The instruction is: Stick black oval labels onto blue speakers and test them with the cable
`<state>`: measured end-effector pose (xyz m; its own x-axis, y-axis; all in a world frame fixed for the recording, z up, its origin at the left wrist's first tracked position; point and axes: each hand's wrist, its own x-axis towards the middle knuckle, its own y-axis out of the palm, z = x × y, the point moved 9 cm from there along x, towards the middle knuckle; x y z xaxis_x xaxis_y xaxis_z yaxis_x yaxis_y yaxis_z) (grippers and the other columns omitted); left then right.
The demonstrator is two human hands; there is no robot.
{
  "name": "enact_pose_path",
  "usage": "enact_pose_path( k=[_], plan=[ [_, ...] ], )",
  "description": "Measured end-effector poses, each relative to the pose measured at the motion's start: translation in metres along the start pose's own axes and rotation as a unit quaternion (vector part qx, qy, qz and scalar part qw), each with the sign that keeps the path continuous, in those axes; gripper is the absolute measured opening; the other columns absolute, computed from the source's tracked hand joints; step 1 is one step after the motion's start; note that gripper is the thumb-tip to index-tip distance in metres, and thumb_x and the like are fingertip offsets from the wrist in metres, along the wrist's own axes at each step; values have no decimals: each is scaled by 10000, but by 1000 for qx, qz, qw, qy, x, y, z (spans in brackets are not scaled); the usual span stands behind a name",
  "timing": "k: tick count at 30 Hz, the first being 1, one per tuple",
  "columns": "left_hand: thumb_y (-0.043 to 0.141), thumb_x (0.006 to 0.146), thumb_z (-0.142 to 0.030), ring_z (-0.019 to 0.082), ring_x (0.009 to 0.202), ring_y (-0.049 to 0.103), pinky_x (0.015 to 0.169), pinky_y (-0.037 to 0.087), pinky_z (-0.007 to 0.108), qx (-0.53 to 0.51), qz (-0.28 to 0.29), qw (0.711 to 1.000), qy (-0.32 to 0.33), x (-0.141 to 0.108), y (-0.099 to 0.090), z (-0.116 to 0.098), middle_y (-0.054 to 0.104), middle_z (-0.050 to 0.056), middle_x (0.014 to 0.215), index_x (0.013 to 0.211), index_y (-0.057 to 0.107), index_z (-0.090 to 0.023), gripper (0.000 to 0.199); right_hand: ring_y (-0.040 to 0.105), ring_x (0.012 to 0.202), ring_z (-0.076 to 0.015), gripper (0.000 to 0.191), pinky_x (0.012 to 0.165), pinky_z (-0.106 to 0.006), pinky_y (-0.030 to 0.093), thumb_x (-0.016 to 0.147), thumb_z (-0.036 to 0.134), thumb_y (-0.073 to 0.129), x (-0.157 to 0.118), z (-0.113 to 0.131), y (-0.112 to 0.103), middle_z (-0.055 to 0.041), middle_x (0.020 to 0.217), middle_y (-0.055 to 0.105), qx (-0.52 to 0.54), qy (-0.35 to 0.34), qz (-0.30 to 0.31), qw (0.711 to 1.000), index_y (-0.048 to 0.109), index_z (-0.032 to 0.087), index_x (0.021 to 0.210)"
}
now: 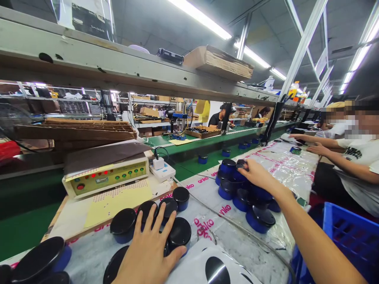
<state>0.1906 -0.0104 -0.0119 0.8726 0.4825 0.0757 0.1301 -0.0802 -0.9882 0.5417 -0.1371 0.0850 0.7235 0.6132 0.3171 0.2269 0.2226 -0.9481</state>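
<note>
My left hand [152, 240] lies with spread fingers over a group of round units with black tops and blue sides. Its fingertips touch the black tops, among them one unit [147, 211] under the index finger. Beside the thumb stands another round unit [179, 232]. Farther off, my right hand [257, 173] is closed on a black-topped round unit [241, 162] at the back of a second cluster; its fingers partly hide that piece. Nearer me in this cluster sits a black-and-blue unit [260, 217]. More of the same [38, 258] stand at the lower left.
A control box [106, 173] with lit buttons stands at the left, beside a white power adapter [161, 169]. A grey cable [225, 217] crosses the plastic-covered table. Behind runs a green conveyor [189, 152], under an overhead shelf [118, 59]. A blue crate [349, 236] and a co-worker [355, 165] are right.
</note>
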Motion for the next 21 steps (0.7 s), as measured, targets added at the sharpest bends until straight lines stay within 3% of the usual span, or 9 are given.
enact_pose_path(
  k=[3,5,9,13,16,21],
  plan=[
    [304,839,-715,339,1403,92,1090,59,641,2,6,1000,-1,1,1,0,100,23,1515,1416,190,-366,684,560,719,-173,210,623,-307,436,928,339,449,-34,-28,-29,-60,828,584,14,58,-56,997,517,145,888],
    [315,843,-704,336,1405,91,1091,53,638,7,6,1000,-6,0,2,0,102,23,1516,1416,191,-366,677,550,632,-186,222,553,-296,392,926,372,404,-59,-33,-34,-63,728,587,29,61,-52,996,463,183,826],
    [332,846,-689,335,1406,96,1094,53,630,16,2,1000,-8,-1,1,-1,115,24,1518,1415,204,-363,668,521,505,-148,243,509,-262,352,921,391,397,-93,7,-2,0,603,585,66,-33,25,997,423,230,740],
    [324,843,-698,330,1406,104,1098,64,621,14,-2,1000,-8,-1,-1,-2,123,25,1517,1414,214,-362,672,514,516,-123,184,645,-287,414,887,320,520,-108,49,46,48,575,544,47,-122,68,989,510,191,756],
    [331,842,-693,328,1406,102,1101,78,613,10,-2,1000,-14,0,-2,-2,117,28,1515,1413,220,-360,671,550,593,-124,236,755,-354,451,921,362,510,-110,54,63,46,642,555,17,-154,58,986,575,147,846],
    [353,847,-670,328,1405,110,1100,76,616,12,4,1000,-16,-2,-4,-3,141,29,1512,1413,231,-346,664,592,825,-153,180,819,-374,466,917,308,534,-113,47,66,-16,870,615,3,-195,28,980,594,141,884]
  ],
)
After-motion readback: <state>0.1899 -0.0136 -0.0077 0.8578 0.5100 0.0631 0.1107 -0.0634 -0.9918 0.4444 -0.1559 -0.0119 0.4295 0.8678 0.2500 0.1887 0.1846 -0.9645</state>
